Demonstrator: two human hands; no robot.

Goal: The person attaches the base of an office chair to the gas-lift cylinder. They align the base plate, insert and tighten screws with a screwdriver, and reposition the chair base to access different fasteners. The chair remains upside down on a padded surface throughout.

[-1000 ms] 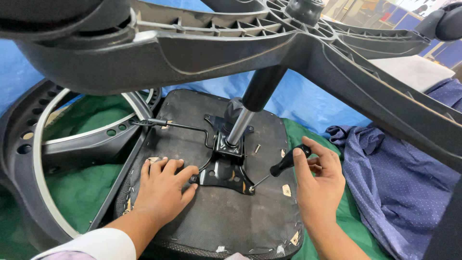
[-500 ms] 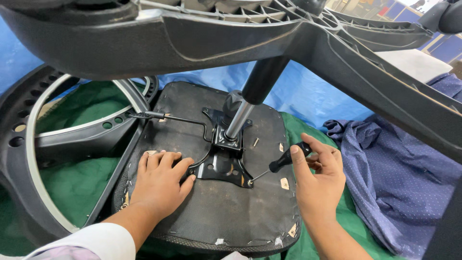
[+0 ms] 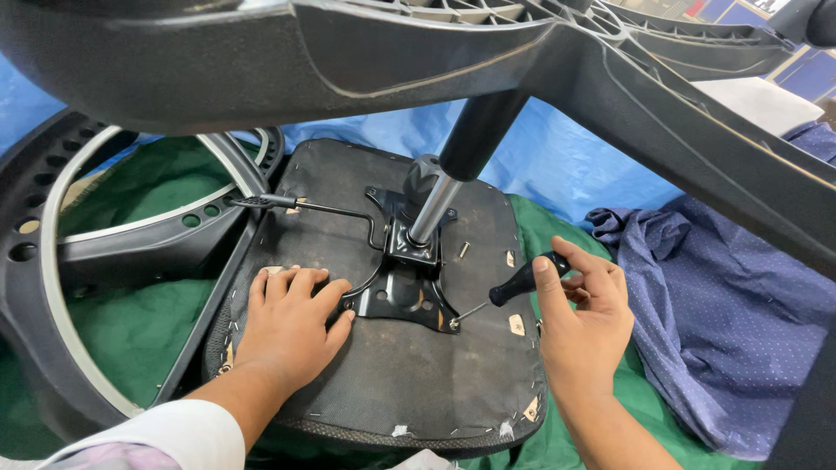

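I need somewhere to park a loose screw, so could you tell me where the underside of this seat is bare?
Free: the seat underside near its front edge, between the left hand and right hand, and its far left corner beyond the lever. Crowded: the centre, with the mounting plate, the gas column and the screwdriver.

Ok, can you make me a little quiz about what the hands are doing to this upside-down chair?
1. True or false: the left hand lies flat on the seat underside.
2. What does the right hand hold? A) a hammer B) a screwdriver C) a paintbrush
3. Fill in: the screwdriver's tip meets a corner of the black metal ____ bolted under the seat.

Key
1. True; its fingers reach the plate's edge.
2. B; its black handle sits in the fingers.
3. Plate; the chair's silver column rises from it.
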